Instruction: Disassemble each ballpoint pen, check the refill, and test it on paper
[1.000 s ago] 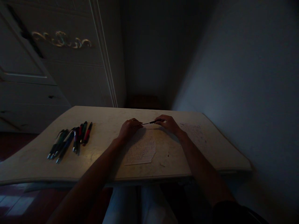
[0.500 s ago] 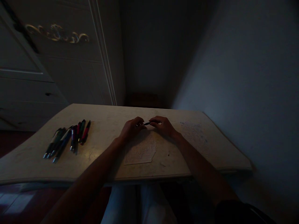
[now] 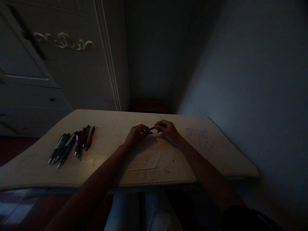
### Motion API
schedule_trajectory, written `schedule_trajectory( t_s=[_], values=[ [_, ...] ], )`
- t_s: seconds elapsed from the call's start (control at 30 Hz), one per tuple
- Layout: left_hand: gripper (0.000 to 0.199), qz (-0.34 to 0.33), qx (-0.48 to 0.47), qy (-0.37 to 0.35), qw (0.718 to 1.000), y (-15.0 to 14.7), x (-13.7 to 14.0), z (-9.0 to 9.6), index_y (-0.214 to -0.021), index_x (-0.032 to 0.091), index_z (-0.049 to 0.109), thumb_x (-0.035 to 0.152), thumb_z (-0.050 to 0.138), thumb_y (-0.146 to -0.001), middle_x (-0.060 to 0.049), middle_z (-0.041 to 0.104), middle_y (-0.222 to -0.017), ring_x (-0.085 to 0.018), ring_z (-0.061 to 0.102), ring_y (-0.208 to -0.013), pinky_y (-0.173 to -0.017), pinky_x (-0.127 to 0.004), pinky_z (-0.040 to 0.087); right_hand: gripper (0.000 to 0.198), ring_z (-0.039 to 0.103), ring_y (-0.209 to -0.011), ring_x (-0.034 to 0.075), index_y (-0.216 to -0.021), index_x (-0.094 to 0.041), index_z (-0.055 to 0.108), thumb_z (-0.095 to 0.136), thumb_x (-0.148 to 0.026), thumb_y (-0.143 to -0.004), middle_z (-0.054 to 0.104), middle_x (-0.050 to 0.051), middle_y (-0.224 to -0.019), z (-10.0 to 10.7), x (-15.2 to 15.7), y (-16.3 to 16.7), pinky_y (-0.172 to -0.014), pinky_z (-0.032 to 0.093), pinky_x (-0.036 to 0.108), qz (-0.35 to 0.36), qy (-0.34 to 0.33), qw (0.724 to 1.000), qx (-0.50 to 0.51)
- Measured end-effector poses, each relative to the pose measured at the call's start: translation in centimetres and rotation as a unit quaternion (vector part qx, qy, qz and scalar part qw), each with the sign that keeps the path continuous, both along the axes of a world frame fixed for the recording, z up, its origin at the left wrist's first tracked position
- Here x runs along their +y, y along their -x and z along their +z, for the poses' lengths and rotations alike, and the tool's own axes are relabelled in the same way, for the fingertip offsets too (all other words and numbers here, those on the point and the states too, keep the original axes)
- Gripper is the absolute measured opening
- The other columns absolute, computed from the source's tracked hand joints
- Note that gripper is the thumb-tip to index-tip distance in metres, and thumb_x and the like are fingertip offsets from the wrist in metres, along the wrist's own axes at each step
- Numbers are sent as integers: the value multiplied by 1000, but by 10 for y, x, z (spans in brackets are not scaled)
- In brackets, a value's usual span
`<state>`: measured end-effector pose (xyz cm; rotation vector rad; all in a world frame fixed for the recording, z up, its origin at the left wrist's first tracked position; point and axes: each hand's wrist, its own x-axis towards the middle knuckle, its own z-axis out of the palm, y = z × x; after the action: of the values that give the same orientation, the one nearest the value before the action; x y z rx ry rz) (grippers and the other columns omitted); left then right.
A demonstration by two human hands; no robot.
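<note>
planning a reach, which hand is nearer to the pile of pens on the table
Left. The left hand is to the right of the pile of pens, apart from it; the right hand is farther right, beyond the left hand.

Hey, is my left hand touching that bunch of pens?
No, your left hand is at the slim dark piece, while the pens lie apart, off to its left.
</note>
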<state>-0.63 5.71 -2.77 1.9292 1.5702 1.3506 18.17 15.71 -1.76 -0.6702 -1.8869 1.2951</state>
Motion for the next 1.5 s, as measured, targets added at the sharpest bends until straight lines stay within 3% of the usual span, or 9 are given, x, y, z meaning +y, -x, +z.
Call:
schedule_trajectory(
  t_s=[0.3,0.43,0.63,0.9,1.0,1.13,1.23,1.37,1.5],
  values=[
    [30,-29,-14,25,999,2,2,3,-108,21,73,29,62,-81,-9,70,-101,-20,65,-89,-78,-32,53,36,59,-60,13,-83,-17,69,77,-49,-69,66,1,-67,-1,9,-2,-61,49,28,-40,30,998,38],
    [28,-10,-52,4,999,4,5,2,-103,21,76,33,65,-81,-8,69,-93,-19,65,-83,-75,-31,54,35,59,-60,13,-84,-17,69,77,-49,-70,66,0,-66,2,9,-4,-61,49,28,-31,26,999,35],
    [44,24,-236,47,970,1,3,6,-99,13,71,44,80,-68,-7,72,-82,-17,66,-66,-58,-28,54,34,59,-60,13,-84,-17,70,79,-46,-69,66,1,-68,6,7,-6,-61,49,28,-22,31,998,41],
    [45,52,-307,69,948,0,2,10,-85,13,72,45,87,-58,-8,74,-74,-21,70,-68,-67,-34,58,31,59,-61,13,-84,-19,72,79,-45,-69,67,1,-68,7,3,-5,-62,51,29,-9,23,999,29],
    [50,55,-309,73,947,1,4,7,-90,13,71,48,87,-57,-8,74,-75,-22,71,-71,-68,-34,58,29,60,-62,14,-83,-19,72,78,-44,-69,67,1,-68,7,2,-4,-64,51,29,-14,22,999,28],
    [55,80,-257,84,959,3,4,7,-98,12,70,50,84,-61,-5,70,-67,-18,65,-58,-55,-28,52,28,61,-62,14,-82,-18,72,78,-43,-70,68,1,-71,10,0,-4,-65,52,29,-17,20,999,44],
    [47,102,-201,88,970,4,4,8,-89,12,73,52,80,-65,-2,66,-62,-14,58,-53,-49,-24,42,27,60,-62,13,-81,-17,72,77,-42,-70,68,1,-71,12,0,-5,-64,51,28,-15,8,999,50],
    [45,76,-156,90,981,6,4,8,-75,13,73,58,73,-70,-2,62,-62,-14,55,-57,-51,-24,38,24,59,-60,13,-78,-17,71,76,-40,-71,66,1,-69,12,2,-6,-63,50,28,-18,-6,998,52],
    [55,47,-189,86,977,3,3,8,-80,14,71,67,59,-78,0,55,-57,-12,48,-52,-47,-23,34,23,58,-59,13,-78,-17,72,76,-38,-71,66,1,-68,10,6,-8,-63,49,28,-31,-17,998,52]
  ],
)
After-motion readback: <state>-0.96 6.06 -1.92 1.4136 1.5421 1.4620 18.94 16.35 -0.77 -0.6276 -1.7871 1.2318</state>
